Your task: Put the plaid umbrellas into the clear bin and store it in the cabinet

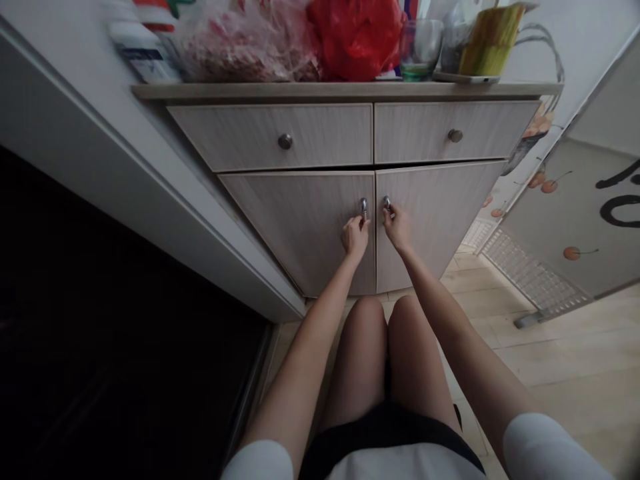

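Observation:
A pale wood-grain cabinet stands in front of me with two lower doors, both closed. My left hand (pixel 355 235) pinches the metal knob (pixel 364 205) of the left door (pixel 305 227). My right hand (pixel 397 225) grips the metal knob (pixel 387 201) of the right door (pixel 440 213). Both arms reach straight forward over my bent knees. Above the doors are two closed drawers (pixel 280 137), each with a round knob.
The cabinet top (pixel 345 90) carries a red plastic bag (pixel 356 37), a clear bag of reddish stuff (pixel 250 47), a glass (pixel 420 47) and a yellow-green item (pixel 490 40). A dark doorway lies to the left. A fridge with cherry decals (pixel 575 220) stands right, over light wood flooring.

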`<action>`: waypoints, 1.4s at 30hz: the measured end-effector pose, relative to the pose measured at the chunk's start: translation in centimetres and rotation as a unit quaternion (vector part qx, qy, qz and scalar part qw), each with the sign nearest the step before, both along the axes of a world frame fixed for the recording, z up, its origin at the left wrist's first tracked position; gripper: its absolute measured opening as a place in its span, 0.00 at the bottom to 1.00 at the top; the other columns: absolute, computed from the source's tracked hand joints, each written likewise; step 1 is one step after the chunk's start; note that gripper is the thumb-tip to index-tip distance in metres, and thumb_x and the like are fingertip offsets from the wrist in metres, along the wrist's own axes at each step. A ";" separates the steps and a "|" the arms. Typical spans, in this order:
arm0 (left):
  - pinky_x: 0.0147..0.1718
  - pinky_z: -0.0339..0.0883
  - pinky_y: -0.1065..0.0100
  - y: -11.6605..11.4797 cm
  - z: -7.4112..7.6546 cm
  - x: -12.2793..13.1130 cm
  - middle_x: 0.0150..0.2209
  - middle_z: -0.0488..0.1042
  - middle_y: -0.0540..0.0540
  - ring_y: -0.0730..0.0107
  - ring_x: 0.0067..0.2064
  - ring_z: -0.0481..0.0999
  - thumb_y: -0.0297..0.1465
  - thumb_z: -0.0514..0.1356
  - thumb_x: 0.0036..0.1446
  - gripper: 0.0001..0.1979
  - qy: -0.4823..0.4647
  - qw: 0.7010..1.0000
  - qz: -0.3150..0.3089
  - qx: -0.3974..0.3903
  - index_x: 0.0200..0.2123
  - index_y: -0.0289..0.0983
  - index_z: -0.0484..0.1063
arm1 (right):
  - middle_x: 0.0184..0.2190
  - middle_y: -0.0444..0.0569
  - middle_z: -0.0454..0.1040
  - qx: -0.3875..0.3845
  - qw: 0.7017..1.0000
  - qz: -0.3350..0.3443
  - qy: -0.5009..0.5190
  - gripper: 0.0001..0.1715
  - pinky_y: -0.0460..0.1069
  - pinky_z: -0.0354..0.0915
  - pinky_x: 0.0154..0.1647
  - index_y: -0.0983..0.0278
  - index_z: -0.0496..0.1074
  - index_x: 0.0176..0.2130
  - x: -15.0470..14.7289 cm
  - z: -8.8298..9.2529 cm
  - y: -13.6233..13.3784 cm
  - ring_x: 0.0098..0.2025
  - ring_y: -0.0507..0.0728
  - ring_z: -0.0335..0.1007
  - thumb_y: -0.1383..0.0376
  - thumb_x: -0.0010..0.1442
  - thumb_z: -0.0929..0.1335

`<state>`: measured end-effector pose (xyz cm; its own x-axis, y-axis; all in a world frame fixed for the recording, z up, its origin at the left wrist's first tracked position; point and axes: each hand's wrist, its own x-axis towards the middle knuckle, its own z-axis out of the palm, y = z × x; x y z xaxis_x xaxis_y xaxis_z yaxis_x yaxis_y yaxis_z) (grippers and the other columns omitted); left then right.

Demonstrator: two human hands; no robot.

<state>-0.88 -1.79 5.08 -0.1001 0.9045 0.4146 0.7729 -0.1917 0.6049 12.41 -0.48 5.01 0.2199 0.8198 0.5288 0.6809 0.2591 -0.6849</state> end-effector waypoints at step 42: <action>0.52 0.71 0.62 -5.9 -8.5 -1.7 0.49 0.80 0.36 0.62 0.50 0.80 0.33 0.54 0.67 0.14 -0.168 0.979 -0.089 -0.071 0.50 0.36 0.75 | 0.37 0.56 0.80 -0.089 0.985 0.119 0.086 0.33 0.58 0.70 0.38 0.58 0.77 0.42 2.8 -8.8 -7.4 0.35 0.62 0.76 0.36 0.61 0.61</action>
<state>-2.57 -7.67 -3.44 -0.0439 0.9660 0.2547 0.4883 -0.2017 0.8491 15.18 -7.88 -3.81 0.0844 0.9354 0.3434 0.4857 0.2623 -0.8339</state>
